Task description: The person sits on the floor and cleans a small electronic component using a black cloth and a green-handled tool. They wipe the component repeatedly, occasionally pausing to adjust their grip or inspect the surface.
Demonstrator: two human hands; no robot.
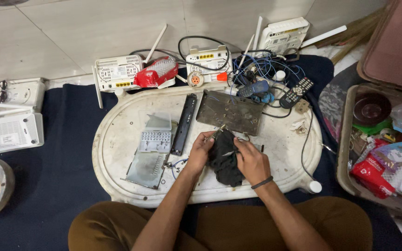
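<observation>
My left hand (199, 151) grips a thin metal tool (216, 133) whose tip points up and right. My right hand (251, 160), with a dark band on its wrist, holds a crumpled black cloth (224, 158) that lies between both hands and touches the tool. Both hands rest over a white oval tray table (117, 139). Just beyond them lies a grey metal plate (231, 111), with a long black casing strip (184, 123) to its left.
A clear bit case (155, 135) and a metal sheet (144, 168) lie left of my hands. White routers (117, 73) (208, 59) (284, 33), cables, a remote (296, 92) and a phone (253, 88) crowd the far side. An open box (345, 139) stands at the right.
</observation>
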